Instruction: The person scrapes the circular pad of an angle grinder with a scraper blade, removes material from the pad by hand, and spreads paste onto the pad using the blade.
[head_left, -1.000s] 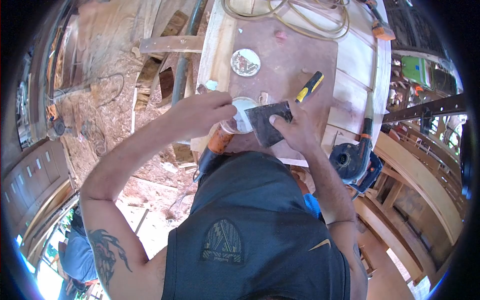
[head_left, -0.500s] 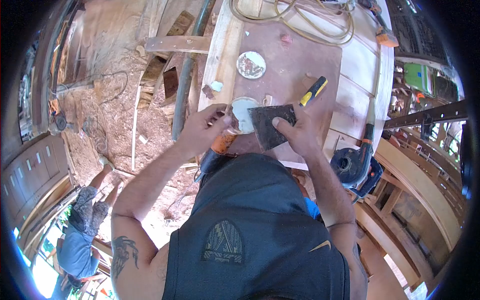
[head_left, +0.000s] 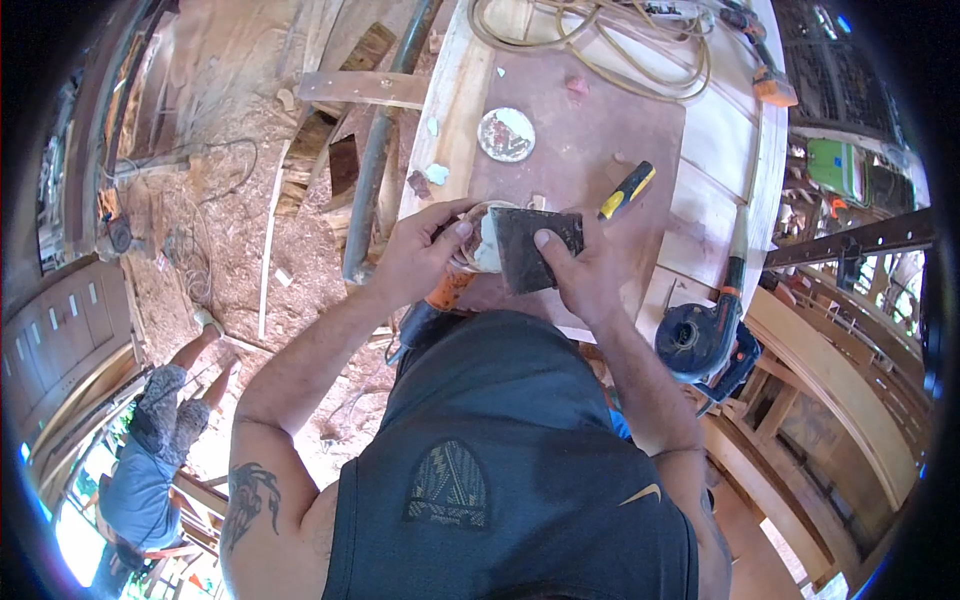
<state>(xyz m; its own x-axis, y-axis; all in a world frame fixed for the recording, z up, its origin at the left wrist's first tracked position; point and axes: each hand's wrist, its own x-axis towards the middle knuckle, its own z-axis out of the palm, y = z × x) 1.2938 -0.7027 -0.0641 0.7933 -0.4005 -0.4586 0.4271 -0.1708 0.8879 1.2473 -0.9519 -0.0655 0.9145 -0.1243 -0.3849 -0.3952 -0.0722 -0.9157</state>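
My left hand (head_left: 425, 250) is closed on the rim of a round tub (head_left: 468, 240) holding pale blue-green putty (head_left: 488, 245). In my right hand (head_left: 585, 265) is a dark, flat, square putty spreader (head_left: 525, 245), pinched with the thumb on top. Its left edge lies over the tub's opening and hides part of the putty. A yellow-and-black utility knife (head_left: 627, 190) lies on the brown board (head_left: 570, 130), just beyond my right hand. Farther up the board rests a round lid (head_left: 506, 134) smeared with putty.
A coiled hose (head_left: 600, 50) and an orange-black cordless tool (head_left: 770, 75) lie at the far end. On the right sits a dark blower (head_left: 700, 335). An orange-black tool (head_left: 450, 290) is near my lap. At lower left is another person (head_left: 145, 490).
The spreader has moved left over the tub and turned more upright, covering more of the putty. My left hand's fingers have closed more around the tub's rim.
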